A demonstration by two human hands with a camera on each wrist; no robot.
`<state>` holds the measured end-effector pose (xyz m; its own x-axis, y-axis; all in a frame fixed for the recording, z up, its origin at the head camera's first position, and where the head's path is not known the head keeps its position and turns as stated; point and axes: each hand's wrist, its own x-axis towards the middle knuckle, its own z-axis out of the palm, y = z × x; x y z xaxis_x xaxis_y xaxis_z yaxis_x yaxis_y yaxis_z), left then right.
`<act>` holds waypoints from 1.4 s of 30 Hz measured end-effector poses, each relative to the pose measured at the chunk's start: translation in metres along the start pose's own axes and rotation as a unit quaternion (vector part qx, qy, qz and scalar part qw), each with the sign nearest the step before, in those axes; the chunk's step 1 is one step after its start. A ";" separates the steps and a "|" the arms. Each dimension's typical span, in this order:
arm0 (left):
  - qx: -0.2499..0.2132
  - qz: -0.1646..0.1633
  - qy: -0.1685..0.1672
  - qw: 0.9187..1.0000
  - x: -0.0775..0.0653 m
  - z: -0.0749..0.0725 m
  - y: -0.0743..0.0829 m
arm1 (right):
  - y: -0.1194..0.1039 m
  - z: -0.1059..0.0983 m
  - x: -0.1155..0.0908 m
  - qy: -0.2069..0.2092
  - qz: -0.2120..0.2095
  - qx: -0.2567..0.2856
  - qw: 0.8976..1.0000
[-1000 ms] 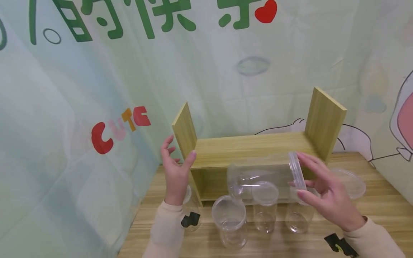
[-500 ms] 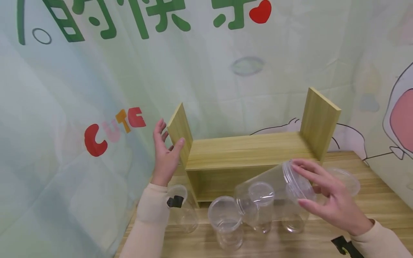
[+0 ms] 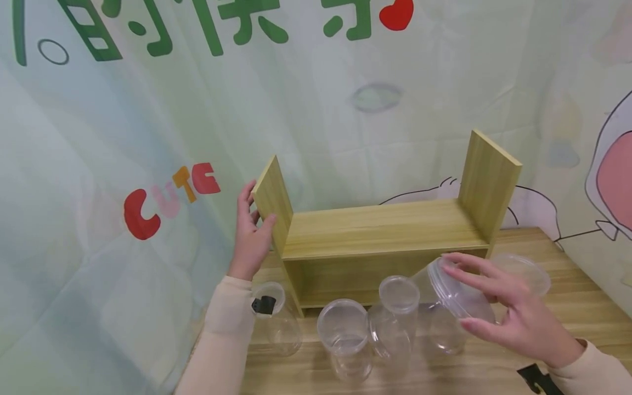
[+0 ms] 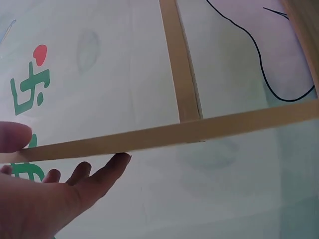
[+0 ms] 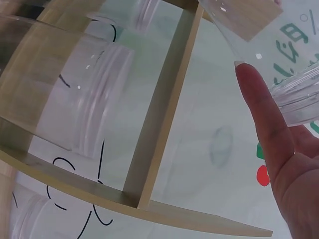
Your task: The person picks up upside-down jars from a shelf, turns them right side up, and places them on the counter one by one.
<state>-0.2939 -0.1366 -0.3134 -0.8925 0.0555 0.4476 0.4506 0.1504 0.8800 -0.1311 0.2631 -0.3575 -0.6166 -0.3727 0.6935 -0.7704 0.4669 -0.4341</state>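
In the head view my left hand (image 3: 250, 241) holds the left side panel (image 3: 274, 203) of a small wooden shelf (image 3: 385, 227), thumb on its inner side and fingers behind. The left wrist view shows the panel's edge (image 4: 149, 138) between thumb and fingers. My right hand (image 3: 518, 307) grips a large clear plastic jar (image 3: 443, 285) around its lid end. The jar tilts, with its base low and to the left, in front of the shelf. In the right wrist view a finger (image 5: 259, 89) lies along the clear jar wall (image 5: 299, 94).
Several clear jars stand in front of the shelf, among them a jar (image 3: 283, 334) at left, a wider one (image 3: 345, 334) and a slim one (image 3: 399, 296). Another clear round top (image 3: 525, 274) shows behind my right hand. A printed curtain (image 3: 321, 120) hangs behind the wooden table (image 3: 558, 258).
My left hand has moved up and left, from beside the panel to around it. The right hand has lowered the large jar, tilting it from nearly level to base down.
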 end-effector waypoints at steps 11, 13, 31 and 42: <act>0.019 0.023 -0.013 0.999 0.003 0.002 0.001 | -0.001 0.003 -0.010 -0.024 -0.032 -0.035 0.999; 0.028 0.025 -0.014 0.999 0.004 0.002 0.002 | -0.003 0.005 -0.011 -0.026 -0.038 -0.048 0.998; 0.040 0.020 -0.012 0.999 0.007 0.000 -0.001 | -0.009 0.041 -0.036 -0.060 -0.071 -0.185 0.978; 0.055 0.022 -0.011 0.998 0.004 -0.002 -0.002 | -0.003 0.066 -0.051 -0.097 -0.079 -0.191 0.973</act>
<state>-0.2987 -0.1389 -0.3129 -0.8730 0.0861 0.4801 0.4852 0.2538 0.8367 -0.1080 0.2277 -0.4293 -0.5435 -0.5913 0.5958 -0.7640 0.6425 -0.0593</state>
